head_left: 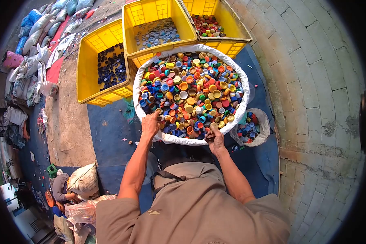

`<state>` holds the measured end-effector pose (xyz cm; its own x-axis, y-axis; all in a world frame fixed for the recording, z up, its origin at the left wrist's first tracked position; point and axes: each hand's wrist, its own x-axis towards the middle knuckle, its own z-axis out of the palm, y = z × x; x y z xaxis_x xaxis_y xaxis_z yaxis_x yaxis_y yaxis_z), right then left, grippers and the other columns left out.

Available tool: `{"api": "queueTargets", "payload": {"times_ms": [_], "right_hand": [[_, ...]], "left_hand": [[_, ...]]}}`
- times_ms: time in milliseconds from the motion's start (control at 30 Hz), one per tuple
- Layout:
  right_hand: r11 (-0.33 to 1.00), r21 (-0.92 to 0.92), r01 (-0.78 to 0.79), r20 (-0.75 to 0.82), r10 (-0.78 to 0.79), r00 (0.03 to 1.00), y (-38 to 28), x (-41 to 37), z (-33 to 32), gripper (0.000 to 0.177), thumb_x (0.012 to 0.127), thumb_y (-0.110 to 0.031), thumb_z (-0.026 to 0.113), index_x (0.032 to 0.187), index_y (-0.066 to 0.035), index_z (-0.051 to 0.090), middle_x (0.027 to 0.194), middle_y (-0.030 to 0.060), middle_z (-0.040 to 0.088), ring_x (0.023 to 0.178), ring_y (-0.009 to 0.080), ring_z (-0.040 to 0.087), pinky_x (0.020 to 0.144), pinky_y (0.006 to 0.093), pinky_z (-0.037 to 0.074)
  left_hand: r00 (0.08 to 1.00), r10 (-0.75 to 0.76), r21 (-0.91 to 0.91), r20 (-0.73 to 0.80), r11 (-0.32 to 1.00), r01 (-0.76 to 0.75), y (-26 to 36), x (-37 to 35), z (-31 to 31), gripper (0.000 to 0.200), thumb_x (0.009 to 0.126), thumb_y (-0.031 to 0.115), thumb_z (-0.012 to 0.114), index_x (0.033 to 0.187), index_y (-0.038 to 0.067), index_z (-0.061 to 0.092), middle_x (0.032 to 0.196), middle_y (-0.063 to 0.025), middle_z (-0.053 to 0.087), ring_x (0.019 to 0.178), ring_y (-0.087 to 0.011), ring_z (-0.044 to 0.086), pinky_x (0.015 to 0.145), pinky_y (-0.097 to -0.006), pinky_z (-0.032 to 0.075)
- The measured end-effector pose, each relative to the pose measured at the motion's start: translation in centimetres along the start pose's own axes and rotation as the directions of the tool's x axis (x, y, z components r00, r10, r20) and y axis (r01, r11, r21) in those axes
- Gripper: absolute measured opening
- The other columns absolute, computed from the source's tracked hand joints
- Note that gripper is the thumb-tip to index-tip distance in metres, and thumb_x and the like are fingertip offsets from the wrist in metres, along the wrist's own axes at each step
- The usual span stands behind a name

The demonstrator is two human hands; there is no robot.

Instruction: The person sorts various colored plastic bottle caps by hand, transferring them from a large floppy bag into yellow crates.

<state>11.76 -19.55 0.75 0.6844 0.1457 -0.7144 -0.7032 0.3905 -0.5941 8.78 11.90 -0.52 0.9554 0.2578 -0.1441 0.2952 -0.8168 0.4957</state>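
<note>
A wide sack with a rolled white rim [245, 77] stands in front of me, full of plastic bottle caps [191, 95] in many colours. My left hand [150, 125] reaches over the near left part of the rim, its fingers pinched on a bottle cap [159, 111] at the edge of the pile. At the near right rim, my right hand [216, 140] is closed with its fingers curled and thumb up. Something small and dark shows at its fingers, but I cannot make out what it is.
Behind the sack stand yellow crates: one with dark caps [81, 81], one with pale caps [128, 28], one with red caps [242, 30]. A smaller bag of caps [265, 124] sits right. A person [61, 187] works beside a stuffed sack [84, 181] at lower left.
</note>
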Motion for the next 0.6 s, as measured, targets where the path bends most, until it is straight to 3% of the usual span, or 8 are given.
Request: {"api": "queueTargets", "payload": {"times_ms": [67, 133, 167, 200, 267, 300, 400, 600], "right_hand": [[0.901, -0.417, 0.120, -0.003, -0.134, 0.991, 0.2, 0.5, 0.2, 0.030, 0.078, -0.031, 0.074, 0.074, -0.007, 0.056, 0.065, 0.0022, 0.059, 0.058, 0.0186, 0.058, 0.056, 0.0313, 0.048], [0.404, -0.874, 0.268, 0.133, -0.332, 0.934, 0.4, 0.2, 1.0, 0.033, 0.076, -0.031, 0.075, 0.073, -0.004, 0.056, 0.065, 0.0034, 0.060, 0.059, 0.0191, 0.059, 0.058, 0.0314, 0.049], [0.303, -0.907, 0.293, 0.198, -0.307, 0.931, 0.3, 0.0, 1.3, 0.040, 0.073, -0.033, 0.077, 0.084, -0.001, 0.056, 0.071, 0.0095, 0.065, 0.067, 0.0240, 0.064, 0.066, 0.0345, 0.052], [0.241, -0.930, 0.277, 0.201, -0.298, 0.933, 0.5, -0.1, 1.8, 0.043, 0.073, -0.033, 0.077, 0.090, -0.001, 0.054, 0.074, 0.0116, 0.066, 0.071, 0.0265, 0.065, 0.069, 0.0368, 0.052], [0.112, -0.963, 0.246, 0.207, -0.279, 0.938, 1.2, -0.3, 2.9, 0.051, 0.072, -0.034, 0.077, 0.101, 0.000, 0.052, 0.082, 0.0158, 0.068, 0.079, 0.0316, 0.067, 0.073, 0.0413, 0.052], [0.022, -0.981, 0.194, 0.183, -0.251, 0.951, 1.0, -0.7, 3.6, 0.061, 0.074, -0.033, 0.074, 0.113, -0.002, 0.039, 0.088, 0.0209, 0.067, 0.085, 0.0414, 0.065, 0.077, 0.0490, 0.050], [-0.055, -0.992, 0.111, 0.121, -0.270, 0.955, 0.9, -1.3, 6.1, 0.063, 0.076, -0.034, 0.072, 0.114, 0.000, 0.036, 0.088, 0.0272, 0.065, 0.086, 0.0447, 0.064, 0.076, 0.0504, 0.050], [-0.144, -0.986, 0.087, 0.121, -0.252, 0.960, 2.1, -0.3, 6.1, 0.065, 0.080, -0.037, 0.069, 0.116, 0.004, 0.033, 0.088, 0.0291, 0.065, 0.085, 0.0439, 0.065, 0.075, 0.0505, 0.050]], "left_hand": [[0.988, 0.065, -0.077, -0.137, 0.994, -0.076, -0.8, 0.0, 0.9, 0.035, 0.075, 0.008, 0.066, 0.110, 0.009, 0.064, 0.089, -0.0097, 0.069, 0.079, -0.0295, 0.065, 0.073, -0.0399, 0.050], [0.982, -0.018, -0.352, -0.186, 0.935, -0.050, -0.3, -0.2, 0.9, 0.034, 0.077, 0.007, 0.067, 0.110, 0.006, 0.062, 0.086, -0.0090, 0.069, 0.077, -0.0248, 0.065, 0.072, -0.0362, 0.051], [0.983, -0.122, -0.569, -0.139, 0.822, 0.021, 0.1, -0.4, 1.1, 0.033, 0.077, 0.007, 0.068, 0.110, 0.005, 0.062, 0.086, -0.0085, 0.068, 0.077, -0.0221, 0.065, 0.073, -0.0338, 0.052], [0.974, -0.214, -0.749, -0.072, 0.656, 0.089, 1.0, -0.7, 0.6, 0.032, 0.078, 0.007, 0.069, 0.109, 0.003, 0.062, 0.086, -0.0080, 0.068, 0.078, -0.0194, 0.065, 0.074, -0.0314, 0.053], [0.939, -0.241, -0.963, 0.247, 0.048, 0.266, 3.3, -1.7, -1.4, 0.030, 0.079, 0.005, 0.066, 0.108, 0.003, 0.058, 0.100, -0.0077, 0.061, 0.089, -0.0183, 0.062, 0.076, -0.0313, 0.053], [0.940, -0.190, -0.956, 0.282, -0.139, 0.259, 3.6, -2.3, -1.4, 0.028, 0.080, 0.005, 0.063, 0.107, 0.003, 0.057, 0.100, -0.0073, 0.061, 0.090, -0.0190, 0.062, 0.079, -0.0334, 0.052], [0.917, -0.184, -0.827, 0.355, -0.519, 0.216, 4.5, -4.1, -0.5, 0.024, 0.079, 0.014, 0.057, 0.101, 0.005, 0.057, 0.096, -0.0089, 0.061, 0.088, -0.0247, 0.060, 0.086, -0.0423, 0.047], [0.835, -0.183, -0.671, 0.519, -0.692, 0.266, 4.9, -6.2, 0.8, 0.022, 0.087, 0.030, 0.059, 0.078, 0.011, 0.061, 0.079, -0.0045, 0.064, 0.076, -0.0212, 0.061, 0.077, -0.0378, 0.049]]}}
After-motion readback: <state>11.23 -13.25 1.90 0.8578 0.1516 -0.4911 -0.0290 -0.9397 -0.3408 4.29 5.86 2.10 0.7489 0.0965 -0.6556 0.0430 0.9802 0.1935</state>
